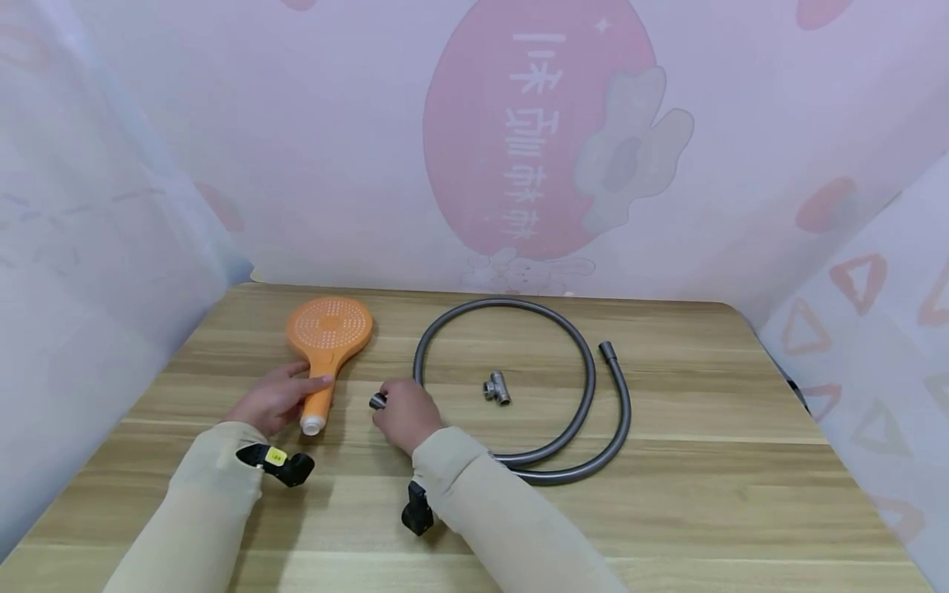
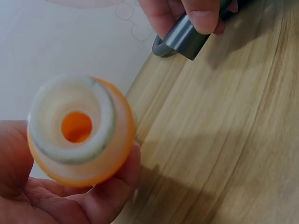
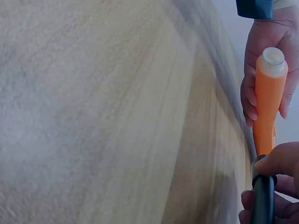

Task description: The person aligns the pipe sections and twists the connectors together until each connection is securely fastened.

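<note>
An orange shower head (image 1: 329, 329) with a white threaded end (image 2: 74, 119) is gripped round its handle by my left hand (image 1: 278, 399). Its handle end points toward the near side of the table. My right hand (image 1: 408, 414) pinches the metal end fitting (image 2: 187, 39) of a grey shower hose (image 1: 586, 408) between thumb and fingers. Fitting and handle are apart, with a gap of table between the hands in the head view. Most of the hose lies in a big loop, its other end (image 1: 608, 352) free at the right.
A small metal tee connector (image 1: 497, 388) lies inside the hose loop. All of this is on a wood-grain table (image 1: 712, 511). Printed cloth (image 1: 356, 148) stands behind the table and at its sides.
</note>
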`<state>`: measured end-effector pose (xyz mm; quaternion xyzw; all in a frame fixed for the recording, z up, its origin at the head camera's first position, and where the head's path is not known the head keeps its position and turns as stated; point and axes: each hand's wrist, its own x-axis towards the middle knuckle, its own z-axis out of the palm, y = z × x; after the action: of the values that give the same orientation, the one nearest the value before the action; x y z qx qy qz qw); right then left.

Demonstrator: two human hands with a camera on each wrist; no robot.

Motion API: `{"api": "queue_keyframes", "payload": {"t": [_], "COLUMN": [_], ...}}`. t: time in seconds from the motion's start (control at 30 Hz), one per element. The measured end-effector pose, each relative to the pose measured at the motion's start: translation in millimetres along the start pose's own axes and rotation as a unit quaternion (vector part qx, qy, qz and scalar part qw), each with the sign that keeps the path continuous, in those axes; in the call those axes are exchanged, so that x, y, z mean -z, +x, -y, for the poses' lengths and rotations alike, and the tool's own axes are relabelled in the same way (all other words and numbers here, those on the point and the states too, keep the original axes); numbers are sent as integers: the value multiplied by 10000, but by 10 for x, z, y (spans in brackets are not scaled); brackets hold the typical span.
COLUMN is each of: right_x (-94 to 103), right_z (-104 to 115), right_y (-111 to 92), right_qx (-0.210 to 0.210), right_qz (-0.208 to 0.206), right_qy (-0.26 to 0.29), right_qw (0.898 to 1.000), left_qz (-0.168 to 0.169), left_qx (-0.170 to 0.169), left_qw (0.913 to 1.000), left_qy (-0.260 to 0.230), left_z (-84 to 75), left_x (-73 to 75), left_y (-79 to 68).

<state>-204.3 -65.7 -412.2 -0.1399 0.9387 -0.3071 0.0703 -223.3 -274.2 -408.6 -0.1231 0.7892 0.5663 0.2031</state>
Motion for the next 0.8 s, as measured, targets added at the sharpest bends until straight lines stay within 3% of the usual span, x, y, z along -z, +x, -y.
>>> {"api": "queue_keyframes", "payload": {"t": [0.37,0.67,0.8], "right_x": [48,101,130], "right_z": [-15,-24,-25], "right_y": [1,-47,-61], "right_qx": [55,163,163], "right_qz": [-163,-154,-95], "right_qy": [393,695,813], "right_qw": [9991,9973,9965], "left_qz": [-356,-569,-653], "left_qx": [63,-135,-239], "left_qw": [9985,9928,9913], "left_qy": [-403,-1050,-1117], "left_z": [-93,-112,-138], "left_x": [-86,-135,-169], "left_y": [-45,-56,-91]}}
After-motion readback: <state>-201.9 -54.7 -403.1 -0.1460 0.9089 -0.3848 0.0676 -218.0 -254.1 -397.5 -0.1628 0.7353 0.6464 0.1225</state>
